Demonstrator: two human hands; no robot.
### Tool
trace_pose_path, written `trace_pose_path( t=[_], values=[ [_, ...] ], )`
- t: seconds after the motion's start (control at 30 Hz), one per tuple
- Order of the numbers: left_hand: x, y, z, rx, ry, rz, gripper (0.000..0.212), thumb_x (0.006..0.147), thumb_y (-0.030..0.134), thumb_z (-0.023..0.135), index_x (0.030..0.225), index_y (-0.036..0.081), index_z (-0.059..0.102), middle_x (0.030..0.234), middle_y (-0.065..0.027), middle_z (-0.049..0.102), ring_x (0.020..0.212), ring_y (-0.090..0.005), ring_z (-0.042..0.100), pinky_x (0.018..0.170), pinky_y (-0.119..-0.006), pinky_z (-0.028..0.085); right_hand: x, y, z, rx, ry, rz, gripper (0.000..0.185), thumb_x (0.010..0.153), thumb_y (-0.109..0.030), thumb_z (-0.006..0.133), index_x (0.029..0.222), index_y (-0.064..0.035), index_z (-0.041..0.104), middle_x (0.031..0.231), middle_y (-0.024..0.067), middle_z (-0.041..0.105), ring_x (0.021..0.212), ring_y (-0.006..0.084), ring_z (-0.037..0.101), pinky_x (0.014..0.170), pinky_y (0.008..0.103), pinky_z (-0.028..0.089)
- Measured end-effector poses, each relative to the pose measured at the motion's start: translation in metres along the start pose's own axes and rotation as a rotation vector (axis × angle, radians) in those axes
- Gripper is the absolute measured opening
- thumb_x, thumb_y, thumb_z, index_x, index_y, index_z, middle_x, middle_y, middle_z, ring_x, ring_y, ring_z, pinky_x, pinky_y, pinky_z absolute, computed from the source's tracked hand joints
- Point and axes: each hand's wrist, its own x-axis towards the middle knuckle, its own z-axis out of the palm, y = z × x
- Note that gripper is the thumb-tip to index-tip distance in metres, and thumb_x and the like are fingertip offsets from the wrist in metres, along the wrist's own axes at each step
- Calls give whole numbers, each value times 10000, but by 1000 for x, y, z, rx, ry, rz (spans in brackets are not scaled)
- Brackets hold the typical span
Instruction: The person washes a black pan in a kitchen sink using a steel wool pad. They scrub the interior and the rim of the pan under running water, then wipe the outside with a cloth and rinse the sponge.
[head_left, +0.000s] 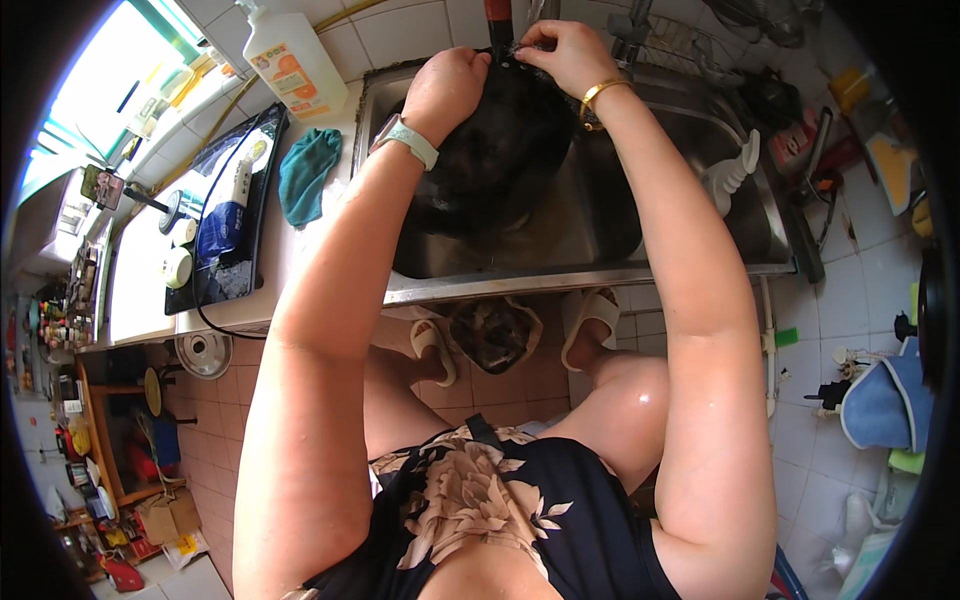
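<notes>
A dark wok with a red and black handle sits tilted in the left bowl of the stainless steel sink. At the wok's top left rim is my left hand, its fingers curled inward; what they hold, if anything, is hidden. My right hand is just right of the handle's base, with thumb and forefinger close together near the faucet. Whether something small lies between those fingertips is unclear. Some water shows in the bowl below the wok. A watch is on my left wrist and a gold bracelet on my right.
Left of the sink are a teal cloth, a large pump bottle and a black cooktop bearing packages. A white spray bottle stands in the right bowl. A lined bin is on the floor between the feet.
</notes>
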Motion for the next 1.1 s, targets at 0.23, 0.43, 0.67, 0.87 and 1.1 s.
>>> trace_pose_path(
  t=[0.23, 0.43, 0.67, 0.87, 1.1],
  values=[
    [-4, 4, 0, 22, 18, 34, 402, 986, 358, 526, 966, -11, 684, 898, -257, 673, 915, -450, 632, 821, -476, 499, 16, 24, 33, 41, 136, 97, 325, 778, -309, 775, 949, -38, 720, 915, 135, 725, 875, 282, 695, 803, 373, 533],
    [3, -10, 4, 3, 64, 61, 410, 990, 361, 522, 944, -19, 670, 891, -252, 669, 904, -452, 627, 809, -481, 495, -18, 74, 12, -145, 116, 369, 325, 752, -296, 797, 952, -47, 735, 870, 134, 738, 847, 295, 713, 776, 393, 552],
    [-2, -2, -5, 33, -35, 11, 420, 991, 353, 499, 937, -20, 685, 905, -248, 682, 930, -441, 631, 830, -490, 502, -16, 19, 22, 188, 445, 107, 313, 790, -298, 791, 928, -22, 734, 870, 143, 739, 820, 296, 716, 757, 361, 551],
    [-4, -6, -3, -11, 31, 35, 416, 990, 349, 505, 930, -21, 685, 890, -251, 678, 912, -448, 629, 818, -493, 500, -30, 30, 60, 76, 473, -26, 184, 875, -186, 660, 1014, -135, 770, 1025, 104, 726, 985, 344, 629, 922, 401, 486],
    [-4, -7, -5, 46, 26, 4, 430, 991, 355, 500, 904, -23, 686, 899, -258, 677, 919, -442, 633, 820, -493, 505, -50, -7, 62, 21, 482, -90, 214, 843, -145, 695, 1047, -133, 760, 989, 128, 651, 996, 337, 581, 920, 402, 491]
  ],
)
